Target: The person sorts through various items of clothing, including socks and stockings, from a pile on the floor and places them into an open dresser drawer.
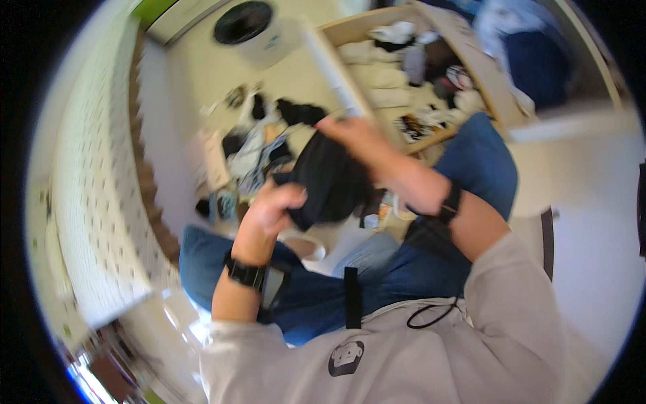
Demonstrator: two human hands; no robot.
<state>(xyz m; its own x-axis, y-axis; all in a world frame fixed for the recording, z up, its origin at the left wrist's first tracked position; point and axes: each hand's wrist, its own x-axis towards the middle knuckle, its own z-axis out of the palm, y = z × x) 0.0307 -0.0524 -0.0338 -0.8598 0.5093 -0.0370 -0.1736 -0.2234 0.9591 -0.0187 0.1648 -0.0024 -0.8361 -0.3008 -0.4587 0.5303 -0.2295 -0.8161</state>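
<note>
A black cloth garment (330,179) is stretched between my two hands above my lap; its exact kind is hard to tell. My left hand (272,207) pinches its lower left edge, thumb on top. At its upper right, my right hand (351,136) grips the far edge, slightly blurred. Beyond the cloth, a loose pile of clothing (252,146) in black, white and grey-blue lies on the floor. To the right of that pile stands an open wooden drawer (348,83) with rolled white cloths (388,78), dark bundles and a patterned black, white and yellow piece (414,126).
A white bin with a black liner (247,30) stands at the far left. The bed side with a dotted cover (96,192) runs along my left. Farther right, another open compartment holds blue clothes (535,65). A round cup-like container (308,248) sits between my legs.
</note>
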